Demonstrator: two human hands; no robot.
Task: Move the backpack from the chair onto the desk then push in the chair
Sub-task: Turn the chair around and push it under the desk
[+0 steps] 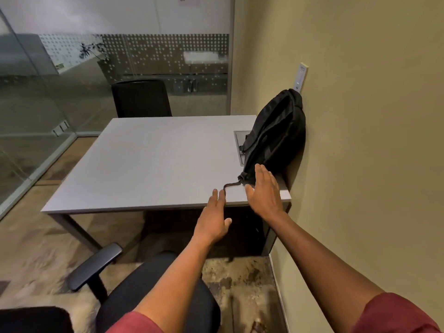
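The black backpack (276,135) stands on the grey desk (149,164) at its right side, leaning against the beige wall. One of its straps trails toward the desk's front edge. My right hand (264,193) hovers open just in front of the bag's base, fingers spread, holding nothing. My left hand (213,219) is open at the desk's front edge, close to the strap's end. The black office chair (153,292) is below my arms, pulled back from the desk, its seat bare and one armrest (96,265) showing on the left.
A second black chair (141,98) stands at the desk's far side. A glass partition (36,116) runs along the left and back. The wall (360,140) borders the desk's right side and carries a switch plate (301,76). A recessed cable box (240,140) sits beside the bag.
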